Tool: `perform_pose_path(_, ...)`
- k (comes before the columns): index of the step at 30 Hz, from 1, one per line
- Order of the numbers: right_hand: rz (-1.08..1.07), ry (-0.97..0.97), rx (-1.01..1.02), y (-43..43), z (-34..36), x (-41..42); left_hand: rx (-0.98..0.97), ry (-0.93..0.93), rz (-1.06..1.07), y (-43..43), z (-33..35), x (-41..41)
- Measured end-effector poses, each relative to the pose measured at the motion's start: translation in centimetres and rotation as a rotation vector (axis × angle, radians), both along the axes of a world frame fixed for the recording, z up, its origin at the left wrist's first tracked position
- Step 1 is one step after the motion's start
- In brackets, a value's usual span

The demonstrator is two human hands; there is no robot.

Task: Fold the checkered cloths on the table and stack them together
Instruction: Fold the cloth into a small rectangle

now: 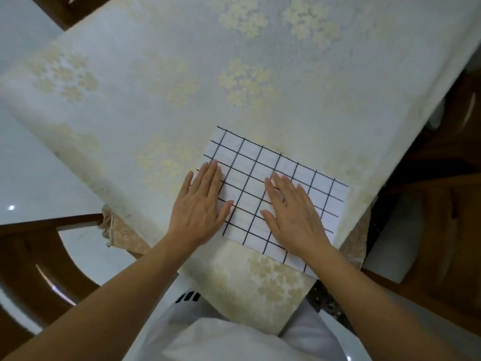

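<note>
Beneath left grip and right grip, both released and pressing flat, a folded checkered cloth lies on the bench; no unfolded cloth shows, so the task is likely near complete.

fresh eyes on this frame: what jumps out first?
The checkered cloth, white with a black grid, lies flat in a rectangle near the table's near edge. Both hands press it with straight fingers: the left hand on its left edge, the right hand nearer its middle. Under it, a cream floral tablecloth covers the table.
</note>
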State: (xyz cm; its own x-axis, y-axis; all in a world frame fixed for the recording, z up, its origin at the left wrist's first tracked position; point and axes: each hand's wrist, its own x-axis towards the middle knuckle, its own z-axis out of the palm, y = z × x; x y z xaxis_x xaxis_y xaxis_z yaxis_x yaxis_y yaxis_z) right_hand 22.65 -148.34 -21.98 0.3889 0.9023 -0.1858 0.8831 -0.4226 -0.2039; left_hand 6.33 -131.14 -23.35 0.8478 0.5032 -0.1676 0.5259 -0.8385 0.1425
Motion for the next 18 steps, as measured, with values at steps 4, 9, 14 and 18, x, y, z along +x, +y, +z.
perform_pose_path(4,0.293,-0.043,0.074,4.5,1.2,2.4,0.009,0.007,0.143,-0.3,1.3,-0.4)
perform_pose_path(9,0.623,-0.027,0.079,11.2,1.4,5.7,0.023,0.006,0.315,-0.5,1.7,0.2)
perform_pose_path(14,0.9,-0.057,0.1,17.5,1.5,7.1,0.069,0.025,0.491,0.0,1.3,0.9)
perform_pose_path(18,1.06,-0.063,0.104,21.0,1.2,6.6,0.063,0.054,0.611,0.1,1.2,1.8)
